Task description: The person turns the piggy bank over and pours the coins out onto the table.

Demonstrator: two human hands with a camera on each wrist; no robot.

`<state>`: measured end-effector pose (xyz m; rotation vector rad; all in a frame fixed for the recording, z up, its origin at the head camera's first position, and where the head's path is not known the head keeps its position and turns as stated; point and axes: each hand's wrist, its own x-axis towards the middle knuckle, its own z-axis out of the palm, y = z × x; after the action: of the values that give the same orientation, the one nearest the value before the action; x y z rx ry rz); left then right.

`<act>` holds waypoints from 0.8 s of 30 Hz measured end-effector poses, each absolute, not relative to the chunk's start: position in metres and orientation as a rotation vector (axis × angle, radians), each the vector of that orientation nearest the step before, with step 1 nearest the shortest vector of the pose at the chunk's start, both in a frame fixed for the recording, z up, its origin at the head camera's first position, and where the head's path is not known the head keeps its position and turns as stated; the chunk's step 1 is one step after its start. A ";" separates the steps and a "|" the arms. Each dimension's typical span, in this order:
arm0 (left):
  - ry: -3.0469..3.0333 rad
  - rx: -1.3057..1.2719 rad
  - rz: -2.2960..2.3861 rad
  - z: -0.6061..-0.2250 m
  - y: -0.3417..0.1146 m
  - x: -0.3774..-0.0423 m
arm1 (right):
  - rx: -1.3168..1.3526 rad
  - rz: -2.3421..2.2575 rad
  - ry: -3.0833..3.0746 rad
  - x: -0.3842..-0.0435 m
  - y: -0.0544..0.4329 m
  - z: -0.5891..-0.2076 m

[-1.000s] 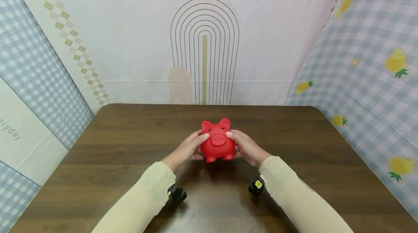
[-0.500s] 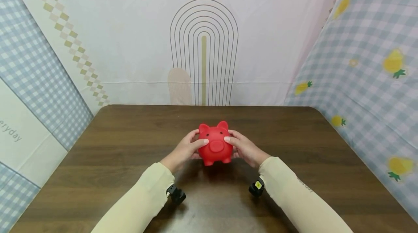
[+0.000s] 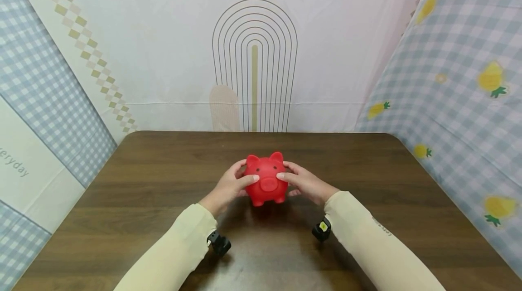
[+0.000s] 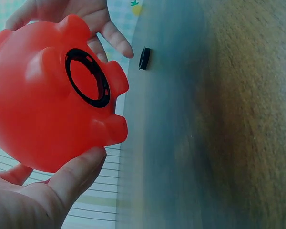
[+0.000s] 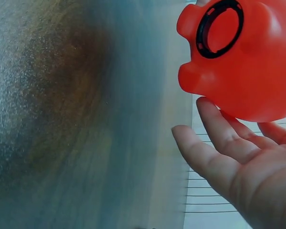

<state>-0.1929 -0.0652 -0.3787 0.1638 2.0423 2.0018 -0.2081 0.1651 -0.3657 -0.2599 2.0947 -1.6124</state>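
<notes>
A red piggy bank (image 3: pixel 266 171) is held between both hands over the table, its snout facing the wearer. The left hand (image 3: pixel 225 188) grips its left side, thumb across the cheek and fingers behind. On the other side, the right hand (image 3: pixel 308 185) holds it with the thumb beside the snout; in the right wrist view, two lower fingers (image 5: pixel 205 150) spread away from the body. Both wrist views show the underside, where a black ring (image 5: pixel 210 53) frames a round hole between the legs. A small black round cap (image 4: pixel 145 58) lies on the table in the left wrist view.
The dark wooden table (image 3: pixel 163 164) has rounded far corners. Behind it hangs a white cloth (image 3: pixel 163 55) with line arches. Blue checked cloth (image 3: pixel 448 100) with yellow fruit prints hangs on the right. Black cameras (image 3: pixel 219 243) sit at both wrists.
The piggy bank has shifted slightly left and a little nearer the wearer, with both hands staying on it. Its face has tipped slightly, and the right hand's upper fingers now show behind it.
</notes>
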 end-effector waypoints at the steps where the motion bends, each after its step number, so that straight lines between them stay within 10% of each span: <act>1: 2.046 0.165 1.996 -0.379 -0.065 -0.193 | -0.262 -1.599 2.095 -0.208 0.165 -0.365; 24: 2.182 0.385 1.807 -0.377 -0.072 -0.193 | -0.363 -1.526 2.068 -0.208 0.170 -0.363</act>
<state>-0.1932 -0.0716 -0.3775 0.3849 2.1824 1.8065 -0.2083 0.1701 -0.3631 -0.3634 2.0676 -1.5263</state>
